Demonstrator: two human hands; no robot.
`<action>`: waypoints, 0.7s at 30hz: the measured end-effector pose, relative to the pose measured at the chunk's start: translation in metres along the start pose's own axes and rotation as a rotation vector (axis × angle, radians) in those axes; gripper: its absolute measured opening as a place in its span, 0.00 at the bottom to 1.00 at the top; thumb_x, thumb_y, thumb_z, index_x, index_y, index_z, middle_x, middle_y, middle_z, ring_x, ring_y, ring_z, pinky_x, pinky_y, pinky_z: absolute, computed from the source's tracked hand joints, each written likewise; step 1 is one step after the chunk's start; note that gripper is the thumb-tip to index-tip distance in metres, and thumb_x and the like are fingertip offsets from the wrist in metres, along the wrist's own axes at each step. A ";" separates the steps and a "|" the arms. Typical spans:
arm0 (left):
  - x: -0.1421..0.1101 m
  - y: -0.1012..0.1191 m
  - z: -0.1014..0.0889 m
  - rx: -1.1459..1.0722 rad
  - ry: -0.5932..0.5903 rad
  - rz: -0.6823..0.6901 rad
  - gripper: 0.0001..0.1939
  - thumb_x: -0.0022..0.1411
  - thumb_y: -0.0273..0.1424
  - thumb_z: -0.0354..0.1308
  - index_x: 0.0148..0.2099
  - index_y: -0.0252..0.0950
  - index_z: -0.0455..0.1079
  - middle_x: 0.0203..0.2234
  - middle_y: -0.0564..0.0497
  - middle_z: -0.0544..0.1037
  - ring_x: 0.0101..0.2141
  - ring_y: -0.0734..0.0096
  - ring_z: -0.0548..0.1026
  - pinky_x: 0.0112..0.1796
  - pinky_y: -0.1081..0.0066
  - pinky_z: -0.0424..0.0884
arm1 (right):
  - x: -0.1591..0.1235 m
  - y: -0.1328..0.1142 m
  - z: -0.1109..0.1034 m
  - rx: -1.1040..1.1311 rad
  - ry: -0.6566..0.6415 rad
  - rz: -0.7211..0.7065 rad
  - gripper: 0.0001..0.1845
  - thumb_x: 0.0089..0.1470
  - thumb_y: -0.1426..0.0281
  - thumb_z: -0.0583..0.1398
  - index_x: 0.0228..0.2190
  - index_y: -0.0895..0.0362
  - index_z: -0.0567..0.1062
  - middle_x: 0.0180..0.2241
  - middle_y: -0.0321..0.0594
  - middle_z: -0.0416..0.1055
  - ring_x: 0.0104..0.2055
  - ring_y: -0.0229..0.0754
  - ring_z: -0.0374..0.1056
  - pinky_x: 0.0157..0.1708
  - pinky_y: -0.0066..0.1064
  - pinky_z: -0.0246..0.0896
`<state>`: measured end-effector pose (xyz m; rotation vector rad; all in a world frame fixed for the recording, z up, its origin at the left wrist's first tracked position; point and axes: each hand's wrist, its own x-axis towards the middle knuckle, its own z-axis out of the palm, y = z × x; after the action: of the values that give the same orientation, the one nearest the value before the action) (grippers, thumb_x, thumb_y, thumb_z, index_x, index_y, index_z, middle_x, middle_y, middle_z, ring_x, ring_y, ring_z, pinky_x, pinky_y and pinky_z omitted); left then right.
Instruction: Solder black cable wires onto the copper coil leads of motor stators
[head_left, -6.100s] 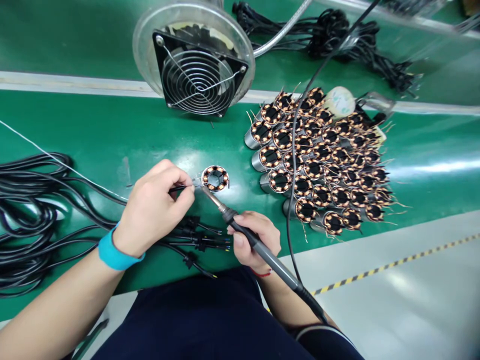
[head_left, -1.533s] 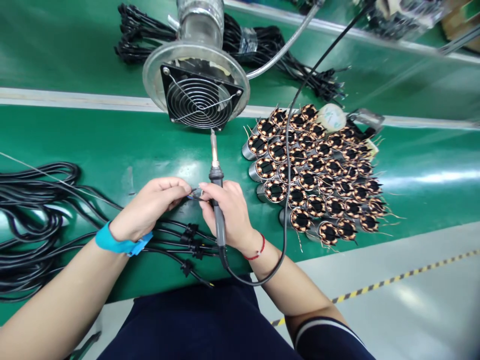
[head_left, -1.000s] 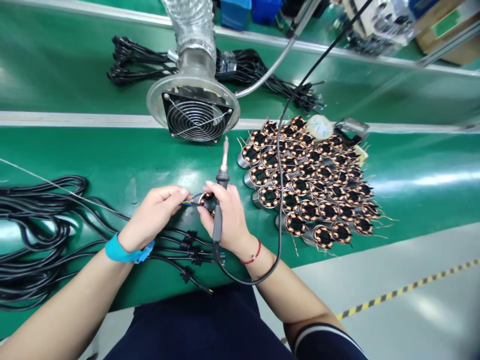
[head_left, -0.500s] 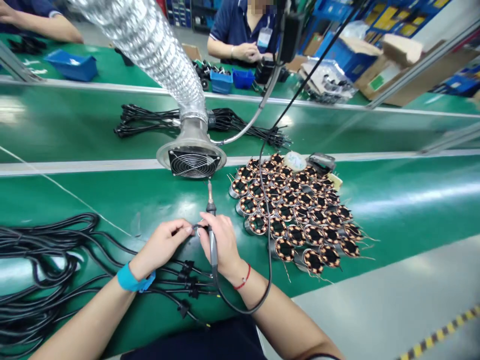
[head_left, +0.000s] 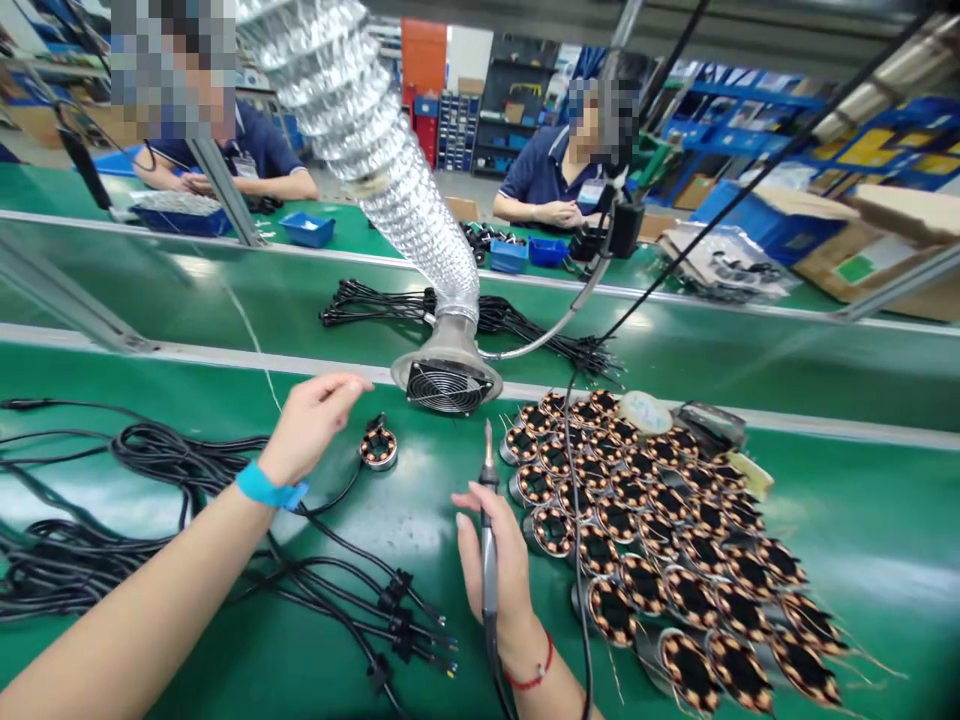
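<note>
My right hand [head_left: 504,560] holds a soldering iron [head_left: 489,560], its copper-coloured tip [head_left: 489,440] pointing away from me. Two of that hand's fingers reach out past the handle. To the left, my left hand [head_left: 311,425] is raised above the bench with fingertips pinched; what they hold, if anything, cannot be made out. A thin pale wire [head_left: 251,335] runs down to the back of this hand, where its end is hidden. Between the hands, nearer the left, one ring-shaped copper-wound stator [head_left: 379,448] lies on the green bench, with a black cable [head_left: 341,497] leading to it.
Many copper-wound stators [head_left: 645,510] stand in rows at right, loose wire ends sticking out. Black cables [head_left: 172,455] lie coiled at left. A fume extractor [head_left: 448,385] on a foil duct hangs ahead. The iron's cord [head_left: 576,500] crosses the stators. Two people sit across the bench.
My hands, close together before, are now apart: the left is up and left, the right still holds the iron. The lone stator now shows between them. The view has tilted up and left.
</note>
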<state>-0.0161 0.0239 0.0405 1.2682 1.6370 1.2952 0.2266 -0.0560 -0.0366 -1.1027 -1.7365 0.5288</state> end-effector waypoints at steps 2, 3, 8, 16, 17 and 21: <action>-0.026 0.008 0.018 -0.147 -0.242 -0.102 0.15 0.57 0.34 0.53 0.43 0.34 0.74 0.17 0.58 0.61 0.19 0.78 0.56 0.21 0.75 0.53 | -0.003 -0.002 0.003 0.079 0.022 0.060 0.21 0.59 0.75 0.55 0.53 0.53 0.64 0.40 0.43 0.75 0.41 0.41 0.74 0.43 0.37 0.72; -0.040 0.009 0.030 -0.211 -0.364 -0.158 0.17 0.55 0.31 0.52 0.45 0.34 0.73 0.21 0.57 0.64 0.20 0.79 0.57 0.22 0.75 0.53 | -0.004 -0.002 0.005 0.125 0.041 0.090 0.21 0.59 0.74 0.55 0.54 0.53 0.64 0.41 0.44 0.75 0.40 0.41 0.74 0.42 0.37 0.72; -0.090 -0.003 0.081 -0.310 -0.652 -0.105 0.27 0.57 0.29 0.53 0.60 0.35 0.57 0.26 0.55 0.68 0.27 0.74 0.66 0.31 0.72 0.64 | -0.003 -0.006 0.007 0.282 0.184 0.140 0.22 0.57 0.73 0.58 0.53 0.52 0.63 0.38 0.42 0.74 0.36 0.39 0.74 0.35 0.32 0.74; -0.065 0.009 0.036 0.229 -0.239 0.439 0.16 0.62 0.28 0.52 0.53 0.39 0.64 0.46 0.45 0.73 0.47 0.64 0.71 0.50 0.63 0.67 | 0.001 0.001 -0.007 0.193 0.337 0.173 0.15 0.55 0.69 0.62 0.46 0.54 0.70 0.28 0.35 0.72 0.30 0.37 0.71 0.32 0.30 0.70; -0.048 0.009 0.015 0.332 0.015 0.565 0.15 0.61 0.27 0.53 0.51 0.38 0.65 0.47 0.45 0.72 0.48 0.63 0.70 0.52 0.62 0.65 | 0.002 0.001 -0.009 0.206 0.372 0.169 0.16 0.55 0.69 0.62 0.46 0.54 0.70 0.27 0.34 0.72 0.30 0.37 0.71 0.32 0.30 0.70; 0.049 -0.001 -0.063 0.683 0.715 0.371 0.21 0.66 0.31 0.43 0.59 0.29 0.51 0.53 0.37 0.62 0.50 0.58 0.67 0.49 0.59 0.68 | 0.006 0.003 -0.015 0.223 0.518 0.110 0.16 0.53 0.68 0.64 0.44 0.54 0.71 0.25 0.34 0.72 0.29 0.38 0.71 0.33 0.32 0.70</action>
<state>-0.0884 0.0519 0.0589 1.6726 2.5966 1.5940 0.2404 -0.0512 -0.0294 -1.0639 -1.1455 0.4426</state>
